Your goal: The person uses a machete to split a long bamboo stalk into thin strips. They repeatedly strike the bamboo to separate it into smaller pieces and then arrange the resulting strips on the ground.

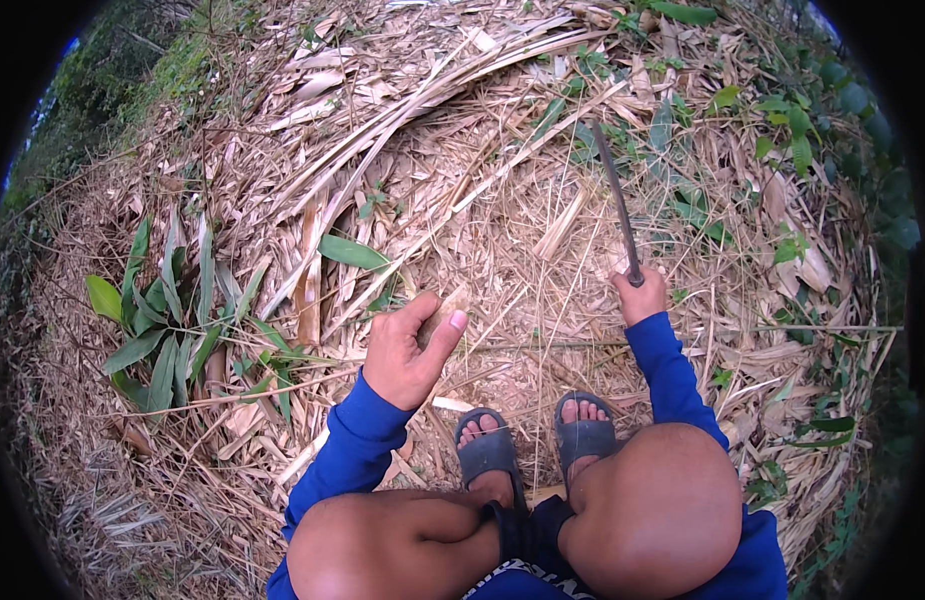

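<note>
My right hand (640, 296) is closed around the handle of a long dark blade (615, 195) that points up and away over the dry litter. My left hand (410, 348) hovers low over the ground with fingers and thumb apart, holding nothing, close to a pale dry leaf sheath (444, 305). Both arms wear blue sleeves. I am squatting, with my bare knees at the bottom of the view and my feet in grey sandals (490, 452) just below the hands.
Dry bamboo leaves, husks and long pale stalks (422, 90) cover the ground. A green leafy plant (172, 320) grows at the left, and small green shoots (792, 140) stand at the right.
</note>
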Demonstrator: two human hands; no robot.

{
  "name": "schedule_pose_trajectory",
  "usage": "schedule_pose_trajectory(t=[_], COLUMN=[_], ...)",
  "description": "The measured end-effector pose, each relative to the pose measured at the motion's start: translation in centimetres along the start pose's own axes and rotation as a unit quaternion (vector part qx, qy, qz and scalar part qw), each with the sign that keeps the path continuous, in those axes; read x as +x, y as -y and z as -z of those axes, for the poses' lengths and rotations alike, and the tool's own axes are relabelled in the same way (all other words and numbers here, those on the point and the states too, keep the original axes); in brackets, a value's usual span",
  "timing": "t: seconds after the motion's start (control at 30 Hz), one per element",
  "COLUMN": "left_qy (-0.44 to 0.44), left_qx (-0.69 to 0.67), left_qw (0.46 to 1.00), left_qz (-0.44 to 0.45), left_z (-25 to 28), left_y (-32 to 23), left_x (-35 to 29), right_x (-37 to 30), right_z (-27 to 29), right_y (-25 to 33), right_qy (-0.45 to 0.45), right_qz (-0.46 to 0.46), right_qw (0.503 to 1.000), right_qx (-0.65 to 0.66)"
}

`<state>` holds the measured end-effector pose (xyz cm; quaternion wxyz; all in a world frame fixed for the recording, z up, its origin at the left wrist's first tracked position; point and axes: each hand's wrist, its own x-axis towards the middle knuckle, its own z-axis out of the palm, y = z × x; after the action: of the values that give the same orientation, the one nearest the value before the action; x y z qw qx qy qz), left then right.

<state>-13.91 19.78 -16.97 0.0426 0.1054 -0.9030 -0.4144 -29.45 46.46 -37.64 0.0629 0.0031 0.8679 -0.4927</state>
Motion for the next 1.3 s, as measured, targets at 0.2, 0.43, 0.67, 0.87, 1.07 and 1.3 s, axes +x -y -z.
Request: schedule_pose_trajectory(t=[0.2,0.43,0.67,0.87,1.07,1.3], left_qy=[0.003,-0.015,-0.002,-0.002,0.004,-0.029], left_qx=[-0.015,-0.074,0.071,0.106,-0.007,0.132], left_qw=[0.999,0.986,0.988,0.970,0.993,0.987], left_qz=[-0.045,-0.147,-0.138,-0.220,-0.117,-0.085], left_z=[-2.0,-3.3,-2.3,-1.9,0.2,0.7], left_y=[0.0,1.8,2.4,2.7,2.1,3.3], left_x=[1.5,1.3,1.6,2.7,2.2,4.6], right_x=[-5.8,-6.0,-5.3,-4.5,-1.6,4.7], right_z=[0.4,-1.2,-2.1,-3.7,-5.8,-4.4], right_y=[13.2,16.1,16.4,13.8,9.9,1.0], right_qy=[0.158,0.169,0.160,0.137,0.113,-0.024], right_qz=[0.252,0.343,0.374,0.362,0.195,0.039], right_qw=[0.951,0.923,0.913,0.922,0.974,0.999], right_qx=[0.080,0.051,0.044,0.027,0.008,-0.018])
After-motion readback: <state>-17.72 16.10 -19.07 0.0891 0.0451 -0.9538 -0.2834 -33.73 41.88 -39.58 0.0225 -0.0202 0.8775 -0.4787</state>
